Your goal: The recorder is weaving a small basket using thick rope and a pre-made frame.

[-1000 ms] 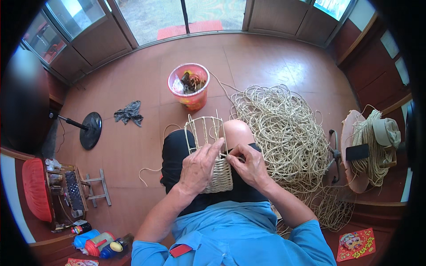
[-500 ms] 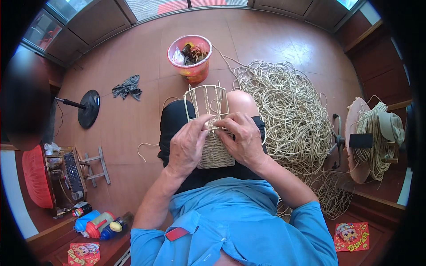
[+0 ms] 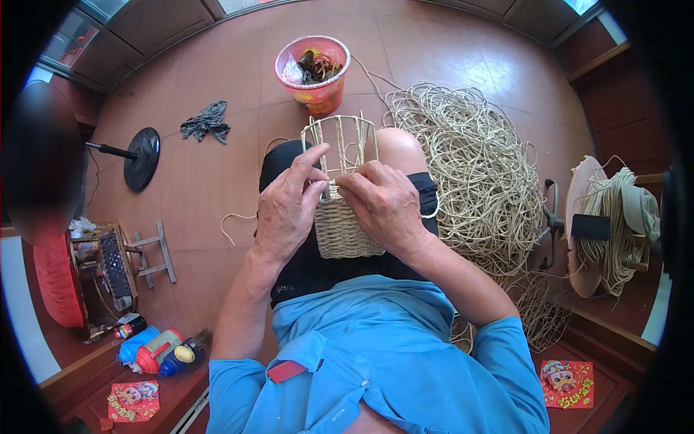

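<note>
Between my knees stands a woven cord basket [image 3: 347,230], its lower part closely woven in beige cord and its upper part a bare frame of upright stakes. At its left edge is my left hand [image 3: 285,206], index finger raised, the thumb and other fingers closed at the top of the weave. From the right, my right hand [image 3: 383,206] pinches at the weave's upper edge, where a thin cord seems to lie between its fingertips. The fingers hide most of that cord.
A large heap of loose beige cord [image 3: 470,173] lies right of my knees. Ahead stands a pink bucket [image 3: 311,94] with scraps. Left are a dark crumpled cloth [image 3: 206,123] and a round black stand base [image 3: 142,159]. A cord coil [image 3: 611,231] hangs over a wooden seat at right.
My left index finger has lifted away from the weave, and the hands have drawn slightly apart, uncovering more of the basket's stakes. The whole view has shifted, with the bucket now higher in it.
</note>
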A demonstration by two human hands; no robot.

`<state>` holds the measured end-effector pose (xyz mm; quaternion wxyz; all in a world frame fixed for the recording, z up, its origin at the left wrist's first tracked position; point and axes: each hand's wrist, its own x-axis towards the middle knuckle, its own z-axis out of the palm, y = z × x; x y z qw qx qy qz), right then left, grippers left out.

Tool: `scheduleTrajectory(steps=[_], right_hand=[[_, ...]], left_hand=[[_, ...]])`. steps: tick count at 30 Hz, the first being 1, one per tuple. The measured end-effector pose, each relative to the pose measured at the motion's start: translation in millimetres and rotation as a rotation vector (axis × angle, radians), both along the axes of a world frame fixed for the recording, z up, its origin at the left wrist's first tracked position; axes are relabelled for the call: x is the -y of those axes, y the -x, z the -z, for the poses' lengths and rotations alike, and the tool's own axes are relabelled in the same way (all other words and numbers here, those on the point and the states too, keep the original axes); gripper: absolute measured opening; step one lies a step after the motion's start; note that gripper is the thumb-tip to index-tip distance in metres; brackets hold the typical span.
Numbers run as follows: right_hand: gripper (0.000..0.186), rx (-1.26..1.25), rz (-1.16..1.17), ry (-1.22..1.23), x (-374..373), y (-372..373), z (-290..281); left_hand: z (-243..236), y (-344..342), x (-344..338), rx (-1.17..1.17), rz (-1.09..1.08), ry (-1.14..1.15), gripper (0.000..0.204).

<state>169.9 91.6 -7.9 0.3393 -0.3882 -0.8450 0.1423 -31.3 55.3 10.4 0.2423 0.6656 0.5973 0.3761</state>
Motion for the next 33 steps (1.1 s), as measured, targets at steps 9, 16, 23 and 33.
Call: scheduleTrajectory(steps=[9,16,23,33], right_hand=[[0.010,0.250,-0.058,0.098,-9.0,10.7,-11.6],[0.015,0.489,-0.049,0.220,-17.3,23.0,-19.7],[0.018,0.322,-0.017,0.292,-12.9,24.5,-17.8],[0.027,0.228,0.048,0.495,-11.4,25.2,-25.5]], left_hand=[[7.7,5.0,-11.3,-0.159,0.037,-0.124,0.061],[12.5,1.5,-2.5,-0.058,-0.053,-0.040,0.061],[8.3,-6.1,5.9,-0.073,-0.151,0.024,0.059],[6.8,-8.8,3.6,0.099,-0.197,0.126,0.060]])
